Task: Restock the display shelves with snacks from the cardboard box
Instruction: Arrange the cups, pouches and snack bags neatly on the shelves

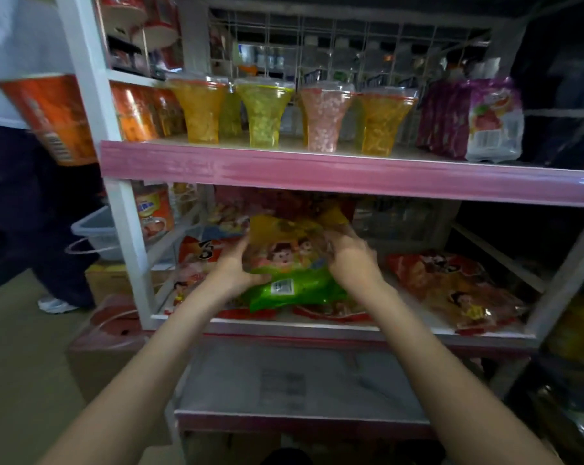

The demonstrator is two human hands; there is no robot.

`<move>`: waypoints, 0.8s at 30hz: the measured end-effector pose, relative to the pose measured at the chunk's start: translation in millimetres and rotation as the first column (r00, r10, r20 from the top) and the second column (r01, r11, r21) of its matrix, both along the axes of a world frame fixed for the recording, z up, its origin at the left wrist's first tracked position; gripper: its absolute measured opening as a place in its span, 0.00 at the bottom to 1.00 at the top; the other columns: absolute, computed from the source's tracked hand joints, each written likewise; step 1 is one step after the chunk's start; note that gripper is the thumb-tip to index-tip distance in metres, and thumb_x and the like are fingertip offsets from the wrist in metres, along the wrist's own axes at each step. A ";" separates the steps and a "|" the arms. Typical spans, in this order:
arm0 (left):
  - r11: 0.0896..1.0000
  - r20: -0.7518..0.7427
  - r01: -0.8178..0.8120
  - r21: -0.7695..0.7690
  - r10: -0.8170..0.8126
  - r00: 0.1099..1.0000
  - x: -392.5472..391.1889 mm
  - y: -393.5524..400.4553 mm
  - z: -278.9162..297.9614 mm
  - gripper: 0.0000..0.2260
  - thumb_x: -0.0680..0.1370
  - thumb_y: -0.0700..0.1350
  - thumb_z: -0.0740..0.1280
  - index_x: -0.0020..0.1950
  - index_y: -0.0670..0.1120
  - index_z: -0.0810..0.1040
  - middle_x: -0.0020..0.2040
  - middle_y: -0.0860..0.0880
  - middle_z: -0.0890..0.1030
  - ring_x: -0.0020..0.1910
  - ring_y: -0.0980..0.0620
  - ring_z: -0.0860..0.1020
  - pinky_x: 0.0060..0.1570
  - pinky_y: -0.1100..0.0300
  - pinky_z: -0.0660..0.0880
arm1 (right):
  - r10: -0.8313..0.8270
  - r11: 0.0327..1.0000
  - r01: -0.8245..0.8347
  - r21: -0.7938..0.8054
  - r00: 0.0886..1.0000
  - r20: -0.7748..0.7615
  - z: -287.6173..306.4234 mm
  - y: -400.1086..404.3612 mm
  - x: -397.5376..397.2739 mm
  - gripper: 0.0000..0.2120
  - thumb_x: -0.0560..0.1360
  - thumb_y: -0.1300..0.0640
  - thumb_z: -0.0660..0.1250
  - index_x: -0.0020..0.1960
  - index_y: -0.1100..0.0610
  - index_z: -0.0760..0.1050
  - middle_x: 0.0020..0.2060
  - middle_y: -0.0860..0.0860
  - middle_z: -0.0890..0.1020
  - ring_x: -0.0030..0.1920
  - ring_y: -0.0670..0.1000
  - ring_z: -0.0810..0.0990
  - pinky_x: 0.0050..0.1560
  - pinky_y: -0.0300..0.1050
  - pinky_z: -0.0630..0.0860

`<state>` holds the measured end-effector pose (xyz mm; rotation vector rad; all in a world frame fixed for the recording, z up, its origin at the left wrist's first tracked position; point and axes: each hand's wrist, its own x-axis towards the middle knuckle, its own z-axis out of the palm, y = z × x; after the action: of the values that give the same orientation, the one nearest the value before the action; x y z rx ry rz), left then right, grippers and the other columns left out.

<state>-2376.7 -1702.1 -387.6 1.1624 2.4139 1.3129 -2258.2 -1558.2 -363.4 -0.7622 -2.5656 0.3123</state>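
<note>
Snack bag (292, 263), yellow over green, sits at the centre of the middle shelf (317, 325), gripped on both sides: left hand (236, 266) at nine o'clock with fingers curled round its edge, right hand (349, 255) at three o'clock, fingers wrapped over the top. Placing looks like the step in hand; next, seat it flat among the red bags (451, 286) at three o'clock. At twelve o'clock, clear cups (263, 112) hold coloured sweets. No cardboard box can be told for certain.
</note>
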 end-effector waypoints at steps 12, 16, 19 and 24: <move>0.863 0.015 -0.254 -0.438 0.289 0.957 -46.5 -39.6 -19.9 0.45 0.61 0.64 0.74 0.71 0.47 0.61 0.66 0.45 0.72 0.60 0.44 0.73 0.60 0.50 0.72 | 0.238 0.932 -0.328 0.153 0.875 0.422 -16.3 -34.1 -22.4 0.32 0.72 0.50 0.69 0.72 0.38 0.59 0.76 0.49 0.53 0.75 0.62 0.46 0.70 0.70 0.41; 0.942 0.119 -0.332 -0.053 0.336 0.934 -29.4 -28.4 -7.8 0.29 0.67 0.42 0.76 0.64 0.50 0.69 0.57 0.48 0.76 0.50 0.46 0.77 0.44 0.58 0.78 | 0.161 0.944 -0.255 0.207 0.908 0.386 -16.7 -14.7 -25.9 0.30 0.74 0.51 0.68 0.72 0.39 0.60 0.75 0.50 0.56 0.75 0.59 0.49 0.71 0.67 0.42; 0.909 0.086 -0.375 0.181 0.366 0.927 -6.1 -21.8 16.2 0.22 0.71 0.34 0.68 0.65 0.46 0.73 0.57 0.46 0.77 0.52 0.48 0.77 0.47 0.62 0.74 | 0.187 0.931 -0.276 0.237 0.921 0.341 -17.8 -13.1 -21.2 0.30 0.73 0.49 0.68 0.72 0.43 0.61 0.73 0.51 0.60 0.74 0.58 0.53 0.73 0.61 0.45; 0.786 0.328 -0.420 0.454 0.291 0.899 40.4 -36.5 37.5 0.17 0.76 0.34 0.62 0.65 0.45 0.71 0.60 0.47 0.75 0.51 0.53 0.74 0.49 0.63 0.73 | 0.425 0.834 -0.508 -0.213 0.839 -0.339 -8.3 -33.5 18.6 0.19 0.73 0.53 0.70 0.62 0.54 0.75 0.57 0.51 0.80 0.58 0.47 0.78 0.61 0.41 0.73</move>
<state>-2336.3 -1738.7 -350.1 0.5680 2.2304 2.1823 -2239.6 -1591.8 -371.7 -0.1342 -2.4226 0.9116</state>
